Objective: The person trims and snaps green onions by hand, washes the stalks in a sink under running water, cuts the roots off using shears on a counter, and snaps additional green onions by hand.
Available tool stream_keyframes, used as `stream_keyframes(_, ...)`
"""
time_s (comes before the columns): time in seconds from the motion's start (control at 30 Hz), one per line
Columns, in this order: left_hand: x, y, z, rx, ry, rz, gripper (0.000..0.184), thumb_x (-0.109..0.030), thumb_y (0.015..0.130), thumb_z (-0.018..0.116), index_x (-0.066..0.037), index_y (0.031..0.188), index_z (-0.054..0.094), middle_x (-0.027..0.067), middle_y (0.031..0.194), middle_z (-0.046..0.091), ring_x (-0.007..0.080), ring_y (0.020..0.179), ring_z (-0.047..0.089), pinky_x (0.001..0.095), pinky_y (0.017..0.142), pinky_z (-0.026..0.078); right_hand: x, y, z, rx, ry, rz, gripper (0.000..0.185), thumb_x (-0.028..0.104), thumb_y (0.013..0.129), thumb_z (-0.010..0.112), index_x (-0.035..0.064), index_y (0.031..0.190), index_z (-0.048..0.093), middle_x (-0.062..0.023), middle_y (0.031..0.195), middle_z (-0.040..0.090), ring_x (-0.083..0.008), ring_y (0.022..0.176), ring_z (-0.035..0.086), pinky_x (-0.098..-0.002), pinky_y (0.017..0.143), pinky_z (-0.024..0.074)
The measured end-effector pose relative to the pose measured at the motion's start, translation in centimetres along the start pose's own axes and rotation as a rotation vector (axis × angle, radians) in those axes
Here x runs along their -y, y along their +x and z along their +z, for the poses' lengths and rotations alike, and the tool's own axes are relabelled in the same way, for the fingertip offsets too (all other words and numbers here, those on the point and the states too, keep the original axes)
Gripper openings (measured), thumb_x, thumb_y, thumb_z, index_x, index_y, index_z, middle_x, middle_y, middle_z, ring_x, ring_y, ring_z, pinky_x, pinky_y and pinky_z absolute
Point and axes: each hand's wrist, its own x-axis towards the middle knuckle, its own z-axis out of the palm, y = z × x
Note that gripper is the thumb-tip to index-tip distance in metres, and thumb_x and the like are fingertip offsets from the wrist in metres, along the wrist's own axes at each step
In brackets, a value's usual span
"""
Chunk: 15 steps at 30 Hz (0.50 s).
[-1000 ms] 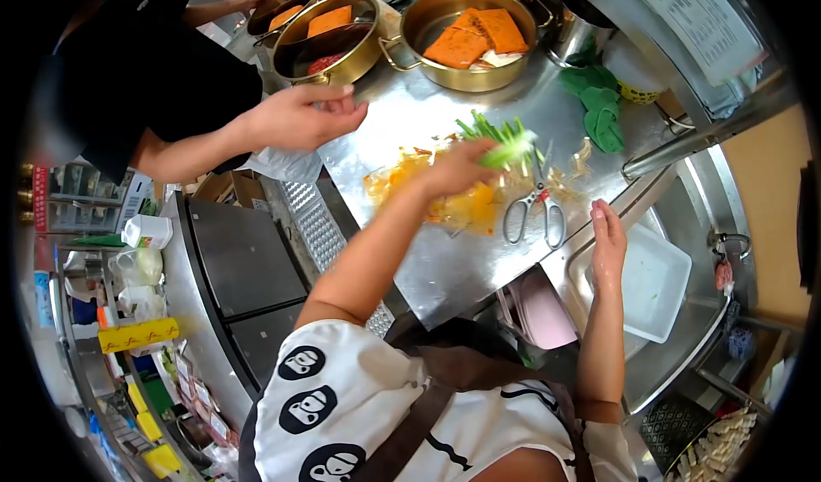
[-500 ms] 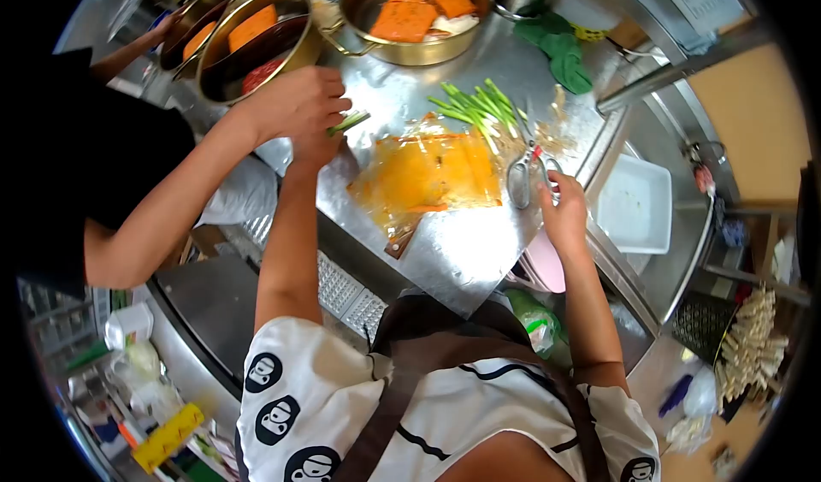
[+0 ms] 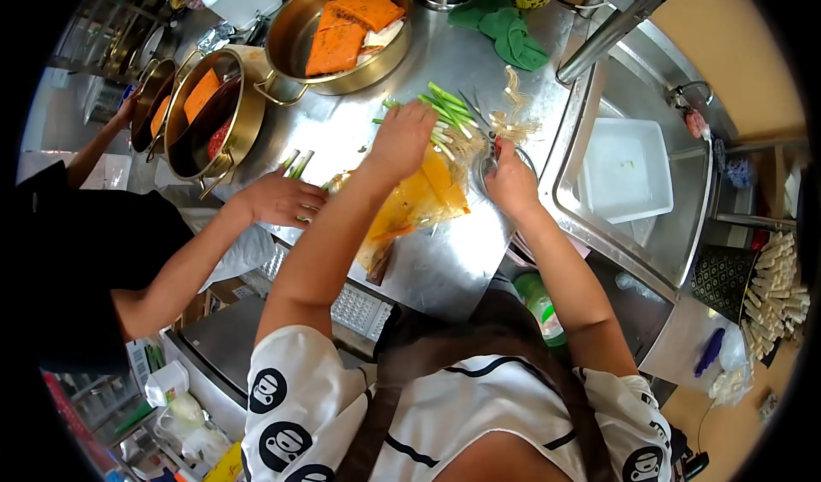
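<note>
My left hand (image 3: 404,140) is over the bunch of green onions (image 3: 451,110) on the steel table, its fingers curled down onto some stalks. The fingertips are partly hidden. My right hand (image 3: 513,179) grips the handles of a pair of scissors (image 3: 486,131), whose blades point away from me beside the onion roots. Below my left hand lies a flat, clear plastic bag with orange-yellow contents (image 3: 432,187). A co-worker's hand (image 3: 282,198) rests at the left of the table, next to a few cut green onion stalks (image 3: 298,164).
Brass pots (image 3: 402,50) holding orange slabs (image 3: 338,47) stand at the back and left. A green cloth (image 3: 505,29) lies at the far edge. To the right is a sink (image 3: 560,174) with a white tub (image 3: 629,212). A steel rail (image 3: 629,24) crosses above.
My left hand has moved right, from beside the co-worker's hand to the green onion bunch. My right hand has shifted forward with the scissors. The co-worker's hand has lowered to the table.
</note>
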Motion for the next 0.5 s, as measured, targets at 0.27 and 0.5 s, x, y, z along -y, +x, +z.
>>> stream_keyframes(0.27, 2.3, 6.0, 1.3, 0.396, 0.202, 0.183, 0.084, -0.019, 0.069, 0.07, -0.007, 0.14, 0.026, 0.0088, 0.139, 0.036, 0.0229, 0.134, 0.028, 0.0437, 0.11, 0.021, -2.7, -1.1, -3.6, -0.143, 0.416, 0.036, 0.05, 0.004, 0.076, 0.058, 0.0067, 0.123, 0.039, -0.0132, 0.076, 0.058, -0.0319, 0.069, 0.061, -0.0411, 0.062, 0.0477)
stream_keyframes(0.5, 1.4, 8.4, 1.9, 0.462, 0.185, 0.167, 0.047, -0.005, 0.064, 0.064, -0.006, 0.109, 0.05, 0.0121, 0.104, 0.051, 0.0247, 0.102, 0.051, 0.037, 0.084, 0.046, -4.8, 0.4, -4.3, -0.221, 0.439, 0.057, 0.055, 0.0, 0.075, 0.059, 0.0058, 0.125, 0.037, -0.0087, 0.075, 0.054, -0.0216, 0.063, 0.055, -0.034, 0.059, 0.046)
